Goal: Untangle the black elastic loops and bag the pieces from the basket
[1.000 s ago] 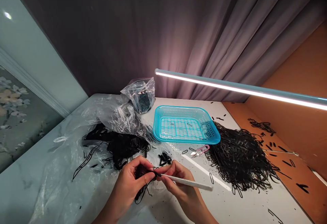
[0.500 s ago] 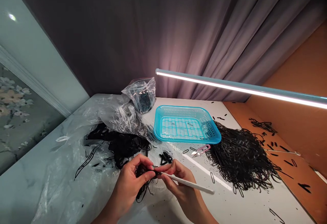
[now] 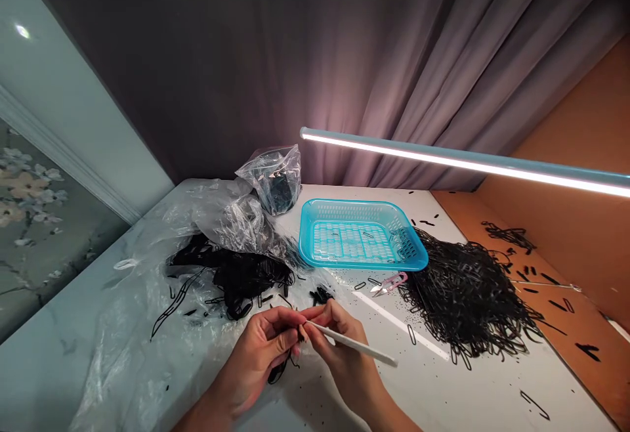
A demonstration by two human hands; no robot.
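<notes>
My left hand is closed in a pinch on a thin black cord, whose loops dangle below the fingers. My right hand is closed around a slim white stick-like tool, its tip pointing at the left fingertips. The fingers of both hands meet, and what lies between them is mostly hidden. Just beyond the right fingers is a small heap of short black pieces. A larger bundle of black cords lies past my left hand on clear plastic sheeting.
A blue basket stands beyond my hands, with pink-handled thread snips before it. To its right spreads a big pile of black cord loops. A bagged dark item sits at the back. A lit tube lamp crosses above.
Both hands have drawn closer together at the fingertips. The white tool has shifted a little left, and less of the cord shows at my left hand. The view has tilted slightly.
</notes>
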